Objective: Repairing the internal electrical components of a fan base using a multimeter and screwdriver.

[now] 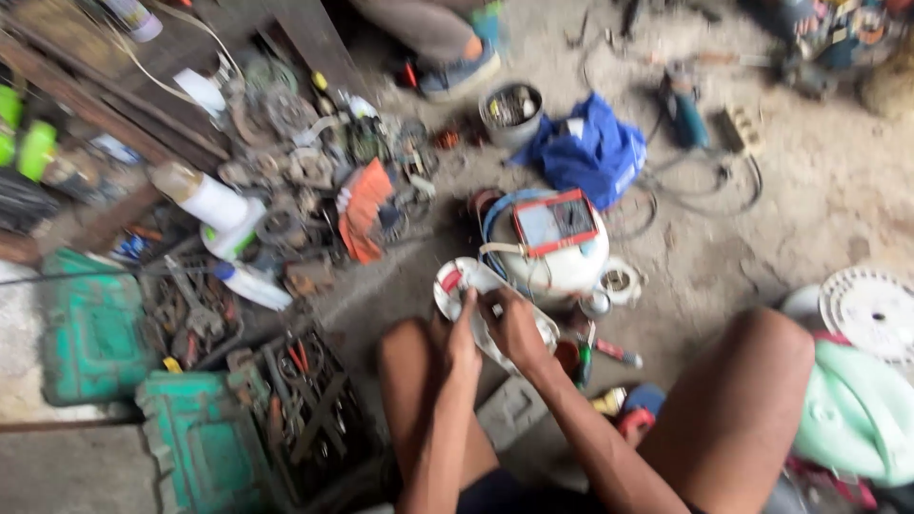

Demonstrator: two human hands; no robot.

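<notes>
1. Motion blur smears everything; what the white part (476, 300) between my knees actually is, I cannot make out.
2. My left hand (464, 341) clasps its near edge, and my right hand (514, 328) grips its middle, covering much of it.
3. Just beyond stands a white appliance body (562, 262) bearing a red-framed meter (555, 222).
4. Left, an open green toolbox (205, 443) crowds my knee; bare floor (819, 190) opens to the right.

White round part (466, 290) (held, tilted).
</notes>
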